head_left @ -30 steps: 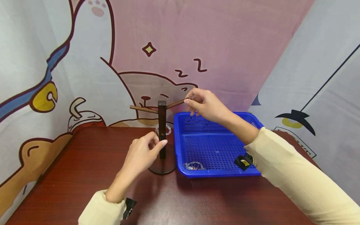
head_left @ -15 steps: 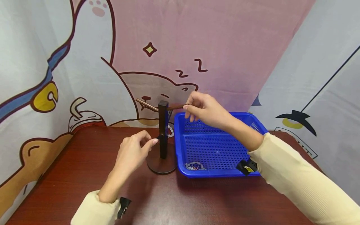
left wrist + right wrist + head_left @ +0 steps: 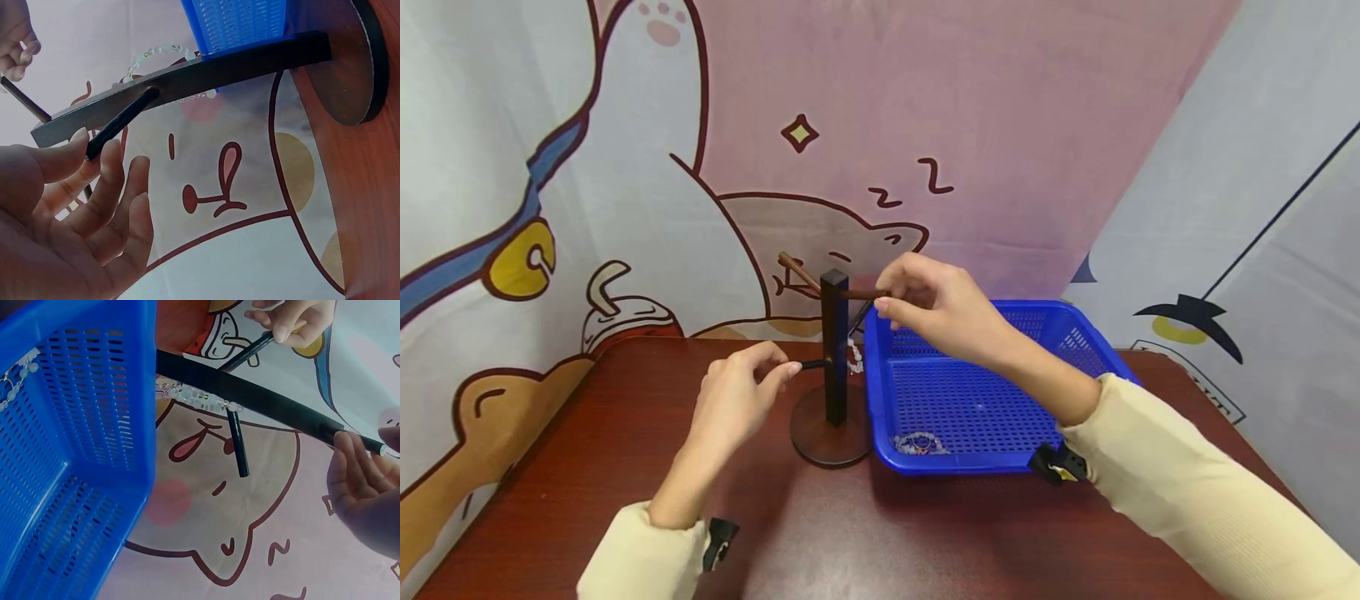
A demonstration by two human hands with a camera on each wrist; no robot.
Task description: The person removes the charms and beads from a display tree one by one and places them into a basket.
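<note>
A dark wooden bracelet stand (image 3: pixel 833 350) with a round base rises from the table, its pegs sticking out on different sides. My left hand (image 3: pixel 733 396) pinches the tip of the lower peg (image 3: pixel 122 123) between thumb and fingertips. Higher up, my right hand (image 3: pixel 943 308) pinches the end of the upper right peg (image 3: pixel 861 293). Another upper peg (image 3: pixel 800 272) points back and left, untouched. Behind the post hangs a clear beaded bracelet (image 3: pixel 197 398) on a rear peg; the post hides part of it in the head view.
A blue perforated basket (image 3: pixel 880 417) stands close to the stand's right side. Inside its near left corner lie beaded bracelets (image 3: pixel 917 443). The reddish-brown table (image 3: pixel 587 450) ends at a printed cloth backdrop (image 3: pixel 1000 150).
The stand has turned about its post. My left hand moved left with the lower peg, my right hand slightly left and down, and the upper left peg swung toward the back.
</note>
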